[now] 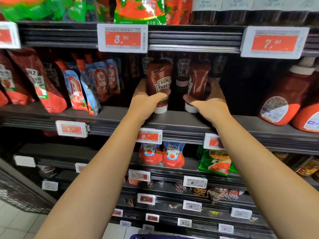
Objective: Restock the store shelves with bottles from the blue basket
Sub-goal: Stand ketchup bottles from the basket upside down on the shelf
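On the middle shelf (172, 118), between the stand-up sauce pouches (96, 83) on one side and the big white-capped jugs (283, 100) on the other, two upside-down Heinz ketchup bottles are being set in place, one per hand. The left hand (145, 100) wraps the lower body of the left bottle (159, 78), thumb across the front under the label; its white cap (160, 109) looks to be at or just above the shelf board, and I cannot tell whether it is touching. The right hand (207, 102) curls round the right bottle (199, 78) the same way, its cap (190, 107) just as low. More bottles of the same kind stand in the dark behind. So the step in hand is placement, judged nearly done. What comes next, most likely, is to seat both caps flat, slide the bottles back against the row, let go without tipping them, then reach down to the blue basket (155, 236), whose rim barely shows at the bottom edge.
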Demonstrator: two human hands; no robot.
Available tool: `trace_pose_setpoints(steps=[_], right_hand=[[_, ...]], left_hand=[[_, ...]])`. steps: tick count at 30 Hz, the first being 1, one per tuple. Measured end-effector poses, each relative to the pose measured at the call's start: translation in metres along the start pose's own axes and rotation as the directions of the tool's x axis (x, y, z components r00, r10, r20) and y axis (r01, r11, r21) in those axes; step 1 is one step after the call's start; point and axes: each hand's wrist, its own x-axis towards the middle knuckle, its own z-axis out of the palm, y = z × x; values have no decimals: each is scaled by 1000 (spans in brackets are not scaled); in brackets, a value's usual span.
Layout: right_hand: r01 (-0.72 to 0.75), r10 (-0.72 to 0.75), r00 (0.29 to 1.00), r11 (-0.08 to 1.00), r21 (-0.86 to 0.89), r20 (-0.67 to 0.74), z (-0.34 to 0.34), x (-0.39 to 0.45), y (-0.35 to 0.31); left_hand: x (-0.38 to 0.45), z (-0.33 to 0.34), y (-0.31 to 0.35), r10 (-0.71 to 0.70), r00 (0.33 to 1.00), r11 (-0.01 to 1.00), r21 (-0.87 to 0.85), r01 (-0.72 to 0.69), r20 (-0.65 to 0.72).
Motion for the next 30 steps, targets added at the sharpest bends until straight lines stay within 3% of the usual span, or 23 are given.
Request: trace_pose_setpoints(steps=[6,12,20,24,30], right_hand=[[-23,25,999,994,103,-22,-1,5,9],[-84,79,996,968,238,31,3,2,7],[3,-2,1000,997,76,-17,1,-4,8],[-44,43,999,999,16,27,0,-3,6],[-14,17,999,996,91,-30,-8,-2,5]], left_hand=[[1,-1,-1,14,999,999,-50,-15,-35],[1,2,-1,25,998,999,-48,-22,66],[-1,2,-3,113,992,993,28,-114,55],[0,3,-2,124,991,991,36,-126,58],[4,12,5,98,993,990,98,-104,70]])
